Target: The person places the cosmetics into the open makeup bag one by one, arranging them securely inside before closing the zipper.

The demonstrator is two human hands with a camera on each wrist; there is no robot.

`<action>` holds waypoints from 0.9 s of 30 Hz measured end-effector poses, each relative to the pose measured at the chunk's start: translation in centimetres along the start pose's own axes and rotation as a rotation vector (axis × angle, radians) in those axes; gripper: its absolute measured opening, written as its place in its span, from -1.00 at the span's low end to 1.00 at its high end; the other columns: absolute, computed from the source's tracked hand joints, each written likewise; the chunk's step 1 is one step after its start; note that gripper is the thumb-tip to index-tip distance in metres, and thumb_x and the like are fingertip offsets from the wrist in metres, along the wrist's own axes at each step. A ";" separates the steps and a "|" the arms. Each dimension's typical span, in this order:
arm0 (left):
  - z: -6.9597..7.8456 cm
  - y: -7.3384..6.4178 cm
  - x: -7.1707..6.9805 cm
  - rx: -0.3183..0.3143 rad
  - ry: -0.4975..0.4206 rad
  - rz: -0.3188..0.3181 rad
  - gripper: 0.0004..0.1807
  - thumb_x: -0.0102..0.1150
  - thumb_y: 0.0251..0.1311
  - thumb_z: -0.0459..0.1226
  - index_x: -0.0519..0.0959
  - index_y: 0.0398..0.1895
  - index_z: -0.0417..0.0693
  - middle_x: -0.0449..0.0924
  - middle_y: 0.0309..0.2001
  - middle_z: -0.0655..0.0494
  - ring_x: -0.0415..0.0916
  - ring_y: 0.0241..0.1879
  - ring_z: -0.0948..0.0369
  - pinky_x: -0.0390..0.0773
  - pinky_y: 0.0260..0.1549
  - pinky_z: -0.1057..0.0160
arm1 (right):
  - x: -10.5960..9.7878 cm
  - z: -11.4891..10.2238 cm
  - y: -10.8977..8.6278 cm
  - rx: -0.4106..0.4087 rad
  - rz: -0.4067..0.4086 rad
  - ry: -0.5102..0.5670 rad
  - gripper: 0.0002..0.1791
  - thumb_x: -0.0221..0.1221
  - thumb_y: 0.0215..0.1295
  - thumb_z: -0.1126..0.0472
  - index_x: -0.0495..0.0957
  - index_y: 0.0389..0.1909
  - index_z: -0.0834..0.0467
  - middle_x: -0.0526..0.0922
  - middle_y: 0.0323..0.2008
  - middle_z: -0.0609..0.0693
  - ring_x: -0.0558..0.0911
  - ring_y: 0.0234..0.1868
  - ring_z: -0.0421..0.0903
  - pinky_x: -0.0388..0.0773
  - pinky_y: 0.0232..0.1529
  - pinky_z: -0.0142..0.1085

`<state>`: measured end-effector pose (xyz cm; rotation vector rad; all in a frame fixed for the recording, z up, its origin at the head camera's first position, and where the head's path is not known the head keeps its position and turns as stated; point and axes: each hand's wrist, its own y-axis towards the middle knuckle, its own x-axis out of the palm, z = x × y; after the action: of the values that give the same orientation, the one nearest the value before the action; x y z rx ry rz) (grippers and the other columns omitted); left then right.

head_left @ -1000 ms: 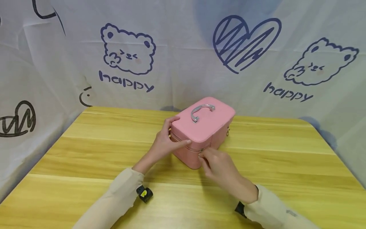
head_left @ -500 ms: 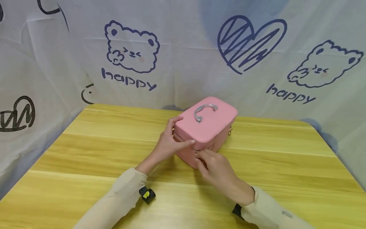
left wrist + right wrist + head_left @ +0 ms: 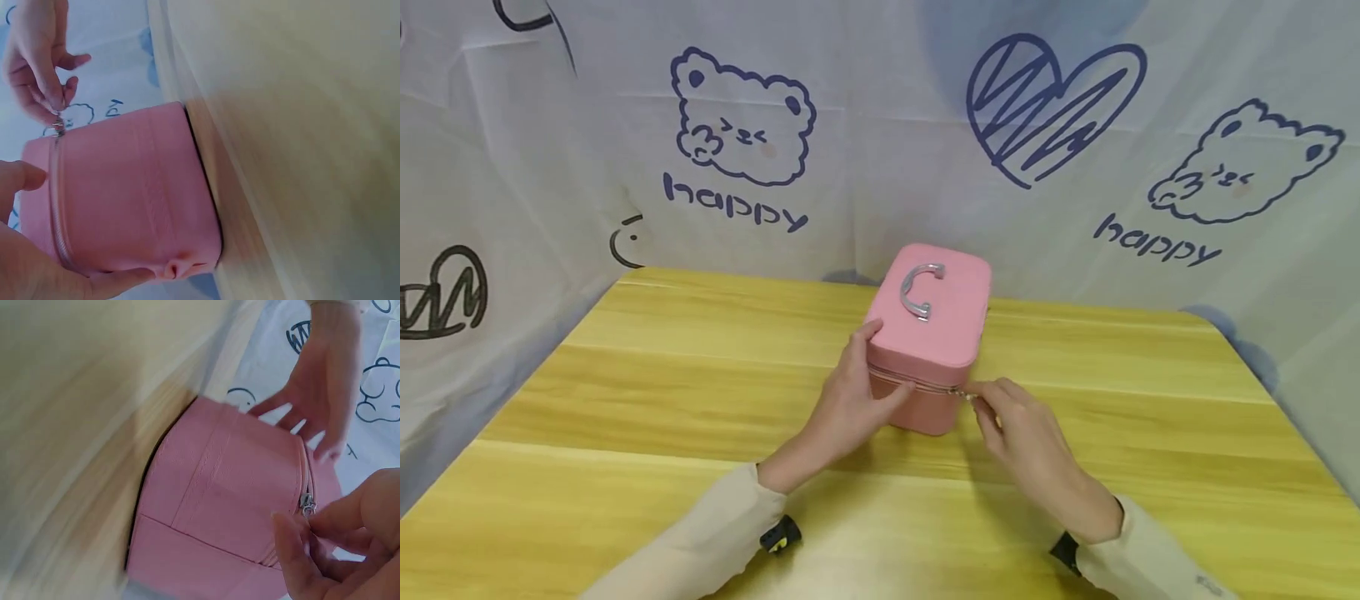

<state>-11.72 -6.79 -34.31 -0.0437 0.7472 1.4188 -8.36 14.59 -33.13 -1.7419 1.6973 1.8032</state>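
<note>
A pink cosmetic case [image 3: 951, 321] with a curved silver handle [image 3: 907, 293] on its lid stands upright on the table. My left hand [image 3: 848, 398] holds its near left corner, the thumb on the end face and the fingers along the left side. Between thumb and forefinger, my right hand [image 3: 1033, 437] pinches the metal zipper pull [image 3: 307, 507] at the near right corner. In the left wrist view the zipper [image 3: 56, 206] runs round the case just below the lid. The lid is down; the case's inside is hidden.
The wood-grain table [image 3: 662, 400] extends on both sides of the case. Behind it hangs a white cloth [image 3: 880, 150] with bear, heart and lettering drawings. Each wrist wears a black strap; the left one [image 3: 781, 535] shows in the head view.
The case has turned counterclockwise, its far end swinging left and its near end right. My right hand has moved right with the zipper pull; my left hand keeps holding the case.
</note>
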 end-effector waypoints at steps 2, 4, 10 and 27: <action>0.2 -0.3 -0.2 0.043 0.029 -0.026 -0.15 0.34 0.10 -0.29 0.09 0.39 -0.21 0.25 0.29 -0.28 0.29 0.25 -0.10 0.32 0.19 -0.05 | -0.3 0.5 -0.1 -0.038 0.034 -0.039 -0.72 0.22 0.03 0.60 0.68 -0.23 0.31 0.52 -0.47 0.02 0.43 -0.53 -0.19 0.36 -0.62 -0.41; 0.3 -0.7 -0.3 0.083 0.067 -0.041 -0.19 0.32 0.10 -0.33 0.13 0.39 -0.21 0.30 0.21 -0.30 0.40 0.10 -0.10 0.43 0.08 -0.03 | -0.6 0.8 -0.2 -0.039 0.033 -0.061 -0.70 0.20 0.01 0.61 0.68 -0.21 0.34 0.51 -0.44 0.03 0.41 -0.50 -0.18 0.35 -0.61 -0.40; 0.0 -1.2 -1.0 0.160 0.166 -0.060 -0.21 0.36 0.03 -0.38 0.24 0.36 -0.09 0.38 -0.04 -0.24 0.42 -0.38 0.08 0.51 -0.43 0.18 | -0.9 1.3 -0.4 -0.014 -0.019 -0.069 -0.75 0.33 0.02 0.52 0.64 -0.22 0.43 0.49 -0.39 0.08 0.45 -0.42 -0.10 0.46 -0.54 -0.40; -5.7 7.3 -4.4 0.013 -0.250 -0.516 0.34 0.57 -0.41 0.18 -0.01 0.49 0.11 -0.56 0.51 -0.08 -0.45 0.47 -0.04 0.04 0.28 -0.22 | -2.2 2.3 0.0 0.112 -0.094 0.002 -0.93 0.32 0.11 0.44 0.71 -0.36 0.28 0.59 -0.51 -0.03 0.45 -0.57 -0.27 0.43 -0.57 -0.40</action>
<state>-20.62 -11.76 -33.65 -0.0439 0.4903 0.9057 -9.09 17.54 -32.13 -1.7471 1.6532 1.6349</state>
